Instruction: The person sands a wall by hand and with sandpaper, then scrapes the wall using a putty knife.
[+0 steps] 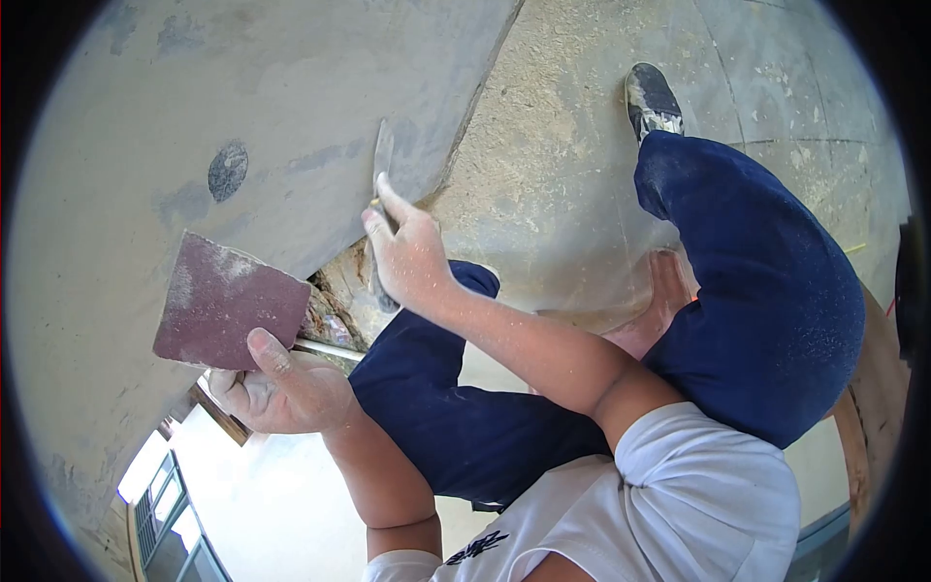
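Observation:
My left hand [283, 390] holds a maroon sheet of sandpaper [238, 306], thumb on its face and fingers behind. Pale dust marks the sheet's upper edge. To the upper right, my right hand [412, 242] is closed around a slim metal spatula [384, 150]. Its narrow blade points up, over the grey plastered surface [320, 87], and a darker end shows below the fist. Both hands are dusted white.
A dark oval patch [228, 171] marks the plaster. Rough, stained concrete [543, 126] lies beyond its edge. My bent legs in blue trousers [766, 291] and a dark shoe [654, 100] are on the right. A window [173, 524] shows at lower left.

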Demonstrator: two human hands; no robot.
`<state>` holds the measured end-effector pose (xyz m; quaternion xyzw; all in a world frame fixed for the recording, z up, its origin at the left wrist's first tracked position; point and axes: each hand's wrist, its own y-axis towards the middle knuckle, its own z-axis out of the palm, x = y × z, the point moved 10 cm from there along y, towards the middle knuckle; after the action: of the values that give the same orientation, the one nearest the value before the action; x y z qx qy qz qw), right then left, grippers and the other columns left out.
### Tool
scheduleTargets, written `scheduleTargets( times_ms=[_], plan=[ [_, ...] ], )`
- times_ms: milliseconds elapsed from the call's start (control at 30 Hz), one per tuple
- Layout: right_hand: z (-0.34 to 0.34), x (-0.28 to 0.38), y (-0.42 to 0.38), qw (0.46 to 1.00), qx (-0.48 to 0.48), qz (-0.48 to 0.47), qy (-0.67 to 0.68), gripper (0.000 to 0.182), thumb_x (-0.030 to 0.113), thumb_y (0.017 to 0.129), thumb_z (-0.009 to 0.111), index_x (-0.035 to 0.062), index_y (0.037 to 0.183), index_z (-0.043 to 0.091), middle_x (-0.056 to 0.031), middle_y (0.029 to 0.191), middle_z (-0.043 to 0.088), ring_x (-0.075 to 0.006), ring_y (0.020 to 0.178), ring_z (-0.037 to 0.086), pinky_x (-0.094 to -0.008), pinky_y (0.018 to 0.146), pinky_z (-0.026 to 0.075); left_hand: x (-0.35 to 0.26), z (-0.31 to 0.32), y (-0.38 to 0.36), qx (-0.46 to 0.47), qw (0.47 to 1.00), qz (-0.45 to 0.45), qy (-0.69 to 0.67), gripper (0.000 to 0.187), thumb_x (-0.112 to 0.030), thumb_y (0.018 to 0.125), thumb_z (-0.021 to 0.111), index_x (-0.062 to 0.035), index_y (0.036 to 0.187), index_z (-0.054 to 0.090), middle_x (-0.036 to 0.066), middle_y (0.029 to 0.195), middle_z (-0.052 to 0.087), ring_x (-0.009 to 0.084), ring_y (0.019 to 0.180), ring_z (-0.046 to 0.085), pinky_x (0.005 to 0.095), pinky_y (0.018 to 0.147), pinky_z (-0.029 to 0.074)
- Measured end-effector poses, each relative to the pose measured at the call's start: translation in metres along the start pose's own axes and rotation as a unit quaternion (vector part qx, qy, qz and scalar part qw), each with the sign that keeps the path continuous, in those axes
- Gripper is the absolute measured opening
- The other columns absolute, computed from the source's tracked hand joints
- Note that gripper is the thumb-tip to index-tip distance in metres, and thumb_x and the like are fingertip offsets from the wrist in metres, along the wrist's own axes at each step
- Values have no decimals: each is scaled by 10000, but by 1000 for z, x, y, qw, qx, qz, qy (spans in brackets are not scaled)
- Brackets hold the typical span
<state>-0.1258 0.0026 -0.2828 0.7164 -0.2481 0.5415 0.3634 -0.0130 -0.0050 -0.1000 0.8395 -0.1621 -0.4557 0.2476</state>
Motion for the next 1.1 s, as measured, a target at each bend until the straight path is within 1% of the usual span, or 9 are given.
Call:
scheduleTargets(
  times_ms=[33,67,100,300,633,800,933,1067,1100],
  plan=[
    [9,-42,3,941,102,278,164,522,94,939,480,-64,1405,304,-65,692,557,-117,500,545,-244,478,481,2,-4,0,-9,1000,-9,1,143,9,883,566,18,1005,494,161,972,602,163,885,585,281,799,499],
    [30,-57,-27,770,193,526,307,514,91,940,479,-70,1399,314,-64,691,553,-108,506,549,-234,462,471,3,-7,-2,-9,1000,-11,6,143,9,883,566,18,1005,494,161,972,602,163,885,585,281,799,499],
    [31,-64,-28,761,189,546,294,501,95,937,493,-72,1386,344,-77,729,586,-102,572,566,-230,523,474,3,-9,-4,-12,1000,-3,18,133,7,886,561,18,1001,496,163,974,602,163,879,588,283,788,505],
    [33,-43,-21,818,199,467,271,503,100,939,510,-48,1393,353,-69,735,587,-76,559,534,-240,502,449,2,-1,-7,1,1000,5,31,112,-4,889,572,15,976,505,155,970,606,149,883,595,278,792,509],
    [29,-53,-24,749,176,539,343,495,92,931,489,-82,1375,353,-61,707,582,-93,569,552,-259,517,450,6,-3,-6,16,998,-20,56,103,-7,896,577,27,976,523,136,968,624,138,847,603,276,768,522],
    [30,-27,-16,850,169,403,295,498,97,939,504,-54,1388,351,-55,699,564,-86,502,518,-259,442,441,-3,1,-2,-6,999,11,47,102,-3,892,574,26,976,524,138,958,623,127,820,599,260,746,516],
    [24,-34,-11,768,225,510,317,498,98,940,496,-75,1382,345,-56,747,584,-85,662,580,-228,603,480,-5,-12,-4,-21,997,19,75,124,-5,890,571,28,996,516,150,958,617,132,835,606,251,732,524],
    [15,7,-12,979,110,114,126,492,99,945,479,-59,1392,347,-49,729,574,-86,664,589,-219,602,487,-4,-16,-1,-22,998,14,48,125,-6,889,570,26,997,517,143,961,619,128,847,601,246,737,520],
    [22,-15,-11,893,200,337,220,498,113,944,490,-74,1383,350,-81,790,609,-107,710,600,-242,658,497,-6,-21,2,-36,998,14,43,126,-5,888,570,27,997,516,142,957,620,128,849,602,249,740,520]
  ],
)
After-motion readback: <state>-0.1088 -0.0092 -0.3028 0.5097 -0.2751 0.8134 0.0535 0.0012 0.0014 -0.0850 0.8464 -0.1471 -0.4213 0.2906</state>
